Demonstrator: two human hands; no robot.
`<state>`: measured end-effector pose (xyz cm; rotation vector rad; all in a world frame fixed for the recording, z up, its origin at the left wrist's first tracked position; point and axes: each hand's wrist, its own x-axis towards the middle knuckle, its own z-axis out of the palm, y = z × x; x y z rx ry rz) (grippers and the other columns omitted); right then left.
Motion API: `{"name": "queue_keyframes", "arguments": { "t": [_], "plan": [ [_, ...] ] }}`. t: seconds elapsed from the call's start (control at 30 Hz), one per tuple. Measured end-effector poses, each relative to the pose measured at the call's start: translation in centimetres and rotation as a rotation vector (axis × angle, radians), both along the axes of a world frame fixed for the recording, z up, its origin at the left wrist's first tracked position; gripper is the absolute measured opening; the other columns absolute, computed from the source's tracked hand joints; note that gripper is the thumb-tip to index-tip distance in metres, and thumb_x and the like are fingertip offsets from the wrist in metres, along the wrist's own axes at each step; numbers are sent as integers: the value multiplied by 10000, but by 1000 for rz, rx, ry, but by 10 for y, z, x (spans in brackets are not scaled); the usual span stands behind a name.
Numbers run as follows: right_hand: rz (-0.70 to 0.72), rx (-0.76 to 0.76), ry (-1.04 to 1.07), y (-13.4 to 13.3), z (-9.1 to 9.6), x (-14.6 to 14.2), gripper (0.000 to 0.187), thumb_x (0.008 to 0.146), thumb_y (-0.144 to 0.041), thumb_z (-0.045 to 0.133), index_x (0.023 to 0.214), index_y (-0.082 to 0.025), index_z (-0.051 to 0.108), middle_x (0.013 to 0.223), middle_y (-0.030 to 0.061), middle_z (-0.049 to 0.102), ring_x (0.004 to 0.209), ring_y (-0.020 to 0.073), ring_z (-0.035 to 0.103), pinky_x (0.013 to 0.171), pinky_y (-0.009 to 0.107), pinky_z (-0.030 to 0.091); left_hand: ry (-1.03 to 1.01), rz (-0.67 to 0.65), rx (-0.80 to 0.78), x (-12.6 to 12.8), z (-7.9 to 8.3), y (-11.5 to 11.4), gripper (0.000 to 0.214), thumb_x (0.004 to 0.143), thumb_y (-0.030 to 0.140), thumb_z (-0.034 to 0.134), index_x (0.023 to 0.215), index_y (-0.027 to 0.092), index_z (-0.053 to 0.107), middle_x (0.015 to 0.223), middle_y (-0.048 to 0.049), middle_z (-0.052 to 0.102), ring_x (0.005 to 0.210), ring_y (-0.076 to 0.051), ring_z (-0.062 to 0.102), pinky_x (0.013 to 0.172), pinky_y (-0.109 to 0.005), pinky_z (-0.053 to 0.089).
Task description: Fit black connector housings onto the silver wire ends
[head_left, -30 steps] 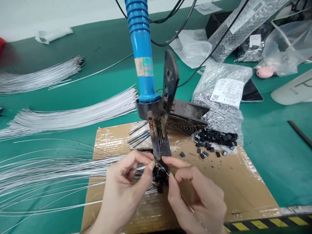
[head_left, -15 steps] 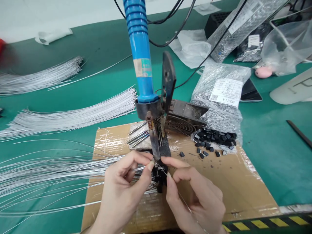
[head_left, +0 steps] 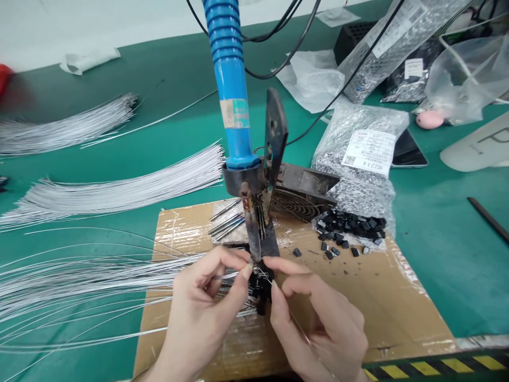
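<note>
A blue-handled soldering iron (head_left: 230,111) is held upright in a dark metal stand (head_left: 276,138), its tip (head_left: 253,233) pointing down. Just under the tip, my left hand (head_left: 212,297) pinches something tiny between thumb and index finger; the fingertips hide most of it. Opposite, my right hand (head_left: 318,313) grips a thin strand of solder wire (head_left: 300,329) that runs down across the palm, with its upper end by the tip. Small black connectors (head_left: 260,289) with wires attached lie below the fingertips. Loose white wires (head_left: 99,276) spread leftward behind my left hand.
Cardboard (head_left: 377,302) covers the green table (head_left: 449,233) under the stand. Two bundles of white wire (head_left: 131,185) lie at left. Loose black connectors (head_left: 350,225) spill from a labelled plastic bag (head_left: 366,143). A phone (head_left: 409,148) and a pale cup (head_left: 477,143) are at right.
Both hands stay almost in place under the iron's tip. The whole view has shifted very slightly, and the left fingertips have moved a trifle to the right.
</note>
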<state>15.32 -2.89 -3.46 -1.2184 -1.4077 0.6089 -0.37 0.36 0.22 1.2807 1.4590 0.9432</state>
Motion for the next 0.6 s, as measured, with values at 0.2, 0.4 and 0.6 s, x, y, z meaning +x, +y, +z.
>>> {"name": "queue_keyframes", "arguments": {
  "t": [0.2, 0.4, 0.6],
  "plan": [
    [0, 34, -14, 2, -1, 1, 205, 857, -30, 655, 894, -226, 609, 962, 77, 849, 939, 192, 844, 825, 225, 656, -2, -8, -1, -1, -1, -2, 172, 934, 106, 723, 800, 214, 727, 887, 11, 761, 823, -99, 737, 752, -111, 557],
    [36, 70, -53, 9, 4, 5, 207, 844, 23, 658, 872, -178, 621, 905, 104, 838, 936, 172, 845, 843, 157, 631, -7, -22, -7, 0, -2, -2, 169, 929, 106, 725, 803, 219, 725, 866, 22, 767, 805, -91, 738, 733, -96, 550],
    [35, 79, -44, 5, 6, 7, 200, 843, 29, 671, 877, -166, 642, 962, 116, 838, 911, 164, 841, 864, 168, 634, -8, -11, 29, -1, -2, -2, 178, 909, 90, 731, 789, 221, 733, 863, 26, 767, 785, -86, 733, 722, -93, 551]
  ]
}}
